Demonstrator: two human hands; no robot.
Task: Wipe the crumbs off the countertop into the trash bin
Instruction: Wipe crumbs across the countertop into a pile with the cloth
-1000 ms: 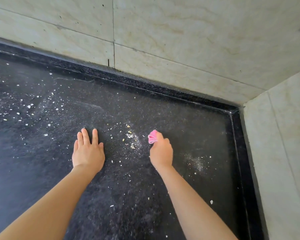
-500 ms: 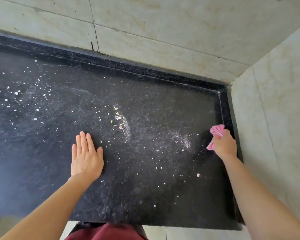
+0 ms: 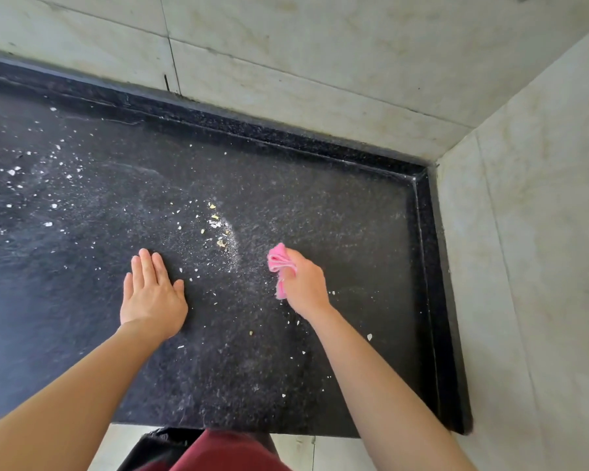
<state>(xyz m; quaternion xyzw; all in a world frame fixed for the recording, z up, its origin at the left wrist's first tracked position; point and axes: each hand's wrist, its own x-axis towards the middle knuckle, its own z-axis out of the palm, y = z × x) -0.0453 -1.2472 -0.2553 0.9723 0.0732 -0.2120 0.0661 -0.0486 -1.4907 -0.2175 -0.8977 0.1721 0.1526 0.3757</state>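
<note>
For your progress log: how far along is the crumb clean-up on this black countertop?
Done: the far right corner of the countertop looks mostly crumb-free. In hand: the right hand holds a pink cloth beside a gathered crumb pile; the left hand lies flat. Left: scattered white crumbs at far left, and nothing has gone over the front edge yet.

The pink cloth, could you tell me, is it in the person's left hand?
No, the pink cloth is bunched in the right hand, while the left hand lies flat and empty on the dark countertop.

Countertop (image 3: 320, 205) dark speckled stone, matt; cloth (image 3: 279, 263) pink soft fabric
</note>
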